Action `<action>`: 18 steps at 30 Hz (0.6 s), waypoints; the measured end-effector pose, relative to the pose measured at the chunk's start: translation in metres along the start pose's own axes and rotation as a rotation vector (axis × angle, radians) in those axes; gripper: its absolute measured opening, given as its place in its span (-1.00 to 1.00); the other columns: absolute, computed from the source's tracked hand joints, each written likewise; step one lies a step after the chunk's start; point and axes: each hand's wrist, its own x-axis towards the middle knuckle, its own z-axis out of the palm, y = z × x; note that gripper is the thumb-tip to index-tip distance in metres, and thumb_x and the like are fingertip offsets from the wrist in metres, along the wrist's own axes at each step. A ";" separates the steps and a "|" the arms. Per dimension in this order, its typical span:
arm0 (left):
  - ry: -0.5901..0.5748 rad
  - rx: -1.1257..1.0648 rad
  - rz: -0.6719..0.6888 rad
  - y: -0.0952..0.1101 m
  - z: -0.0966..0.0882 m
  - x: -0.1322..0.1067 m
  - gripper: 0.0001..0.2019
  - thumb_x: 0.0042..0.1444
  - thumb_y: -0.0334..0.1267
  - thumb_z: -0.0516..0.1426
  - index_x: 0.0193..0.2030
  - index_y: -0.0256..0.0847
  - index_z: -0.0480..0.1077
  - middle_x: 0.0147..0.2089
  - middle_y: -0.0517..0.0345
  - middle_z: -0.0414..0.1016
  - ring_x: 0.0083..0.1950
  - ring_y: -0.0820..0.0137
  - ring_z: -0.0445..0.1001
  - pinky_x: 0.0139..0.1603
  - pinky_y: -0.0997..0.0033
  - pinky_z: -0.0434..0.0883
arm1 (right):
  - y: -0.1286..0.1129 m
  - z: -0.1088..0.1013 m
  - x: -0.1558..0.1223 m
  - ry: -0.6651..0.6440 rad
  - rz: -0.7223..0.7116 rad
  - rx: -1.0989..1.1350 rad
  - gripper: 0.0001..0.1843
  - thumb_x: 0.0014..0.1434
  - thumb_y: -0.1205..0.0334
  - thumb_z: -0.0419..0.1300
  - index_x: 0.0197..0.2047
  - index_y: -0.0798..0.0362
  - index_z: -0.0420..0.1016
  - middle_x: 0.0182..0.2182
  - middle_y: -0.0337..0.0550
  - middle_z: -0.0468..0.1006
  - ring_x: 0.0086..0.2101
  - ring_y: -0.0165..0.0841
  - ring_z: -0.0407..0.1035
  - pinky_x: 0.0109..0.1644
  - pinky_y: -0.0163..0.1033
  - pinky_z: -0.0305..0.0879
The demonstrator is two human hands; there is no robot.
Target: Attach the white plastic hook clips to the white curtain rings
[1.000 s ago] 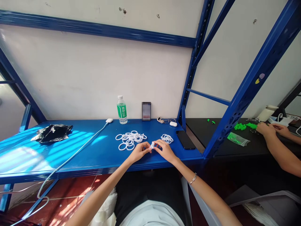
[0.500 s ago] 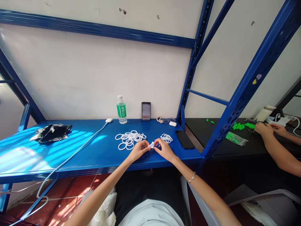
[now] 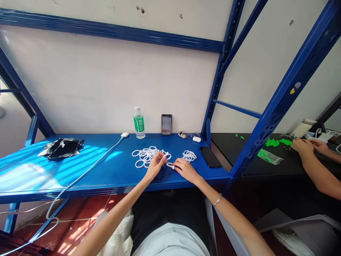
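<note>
A loose pile of white plastic rings (image 3: 146,155) lies on the blue shelf top (image 3: 87,167), and a smaller pile of white rings (image 3: 189,155) lies to its right. My left hand (image 3: 155,165) reaches to the right edge of the large pile, fingertips pinched on a white ring there. My right hand (image 3: 185,169) rests on the shelf between the piles, fingers curled on a single white ring (image 3: 169,165) at its fingertips. A bracelet sits on my right wrist.
A green-labelled water bottle (image 3: 139,123), a small dark box (image 3: 166,124), a white charger with cable (image 3: 124,135), an earbud case (image 3: 196,139) and a black phone (image 3: 210,156) stand behind and right. Crumpled black foil (image 3: 61,146) lies far left. Another person's hands (image 3: 306,145) handle green parts (image 3: 277,142) on the black bench.
My hands, together on one small white piece before, have parted. The left hand moved up-left to the large ring pile; the right hand lowered to the shelf with a ring.
</note>
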 end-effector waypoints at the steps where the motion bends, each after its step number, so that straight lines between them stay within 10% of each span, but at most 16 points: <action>1: -0.018 -0.001 0.008 0.002 0.000 -0.001 -0.67 0.16 0.06 0.05 -0.28 -0.20 0.25 -0.40 0.19 0.37 -0.33 0.42 0.39 -0.27 0.44 0.35 | 0.000 0.000 0.000 0.002 -0.001 0.010 -0.80 0.30 0.25 0.06 -0.07 0.00 0.47 -0.22 -0.08 0.45 -0.17 -0.23 0.36 -0.12 -0.13 0.32; 18: -0.295 0.224 0.146 0.008 0.004 -0.005 -0.66 0.22 -0.01 0.02 -0.36 -0.26 0.39 -0.36 0.10 0.43 -0.31 0.38 0.38 -0.26 0.44 0.31 | -0.011 -0.013 0.002 0.052 0.131 0.443 -0.75 0.28 0.06 0.04 -0.27 0.04 0.39 -0.30 -0.16 0.44 -0.41 -0.40 0.29 -0.37 -0.31 0.20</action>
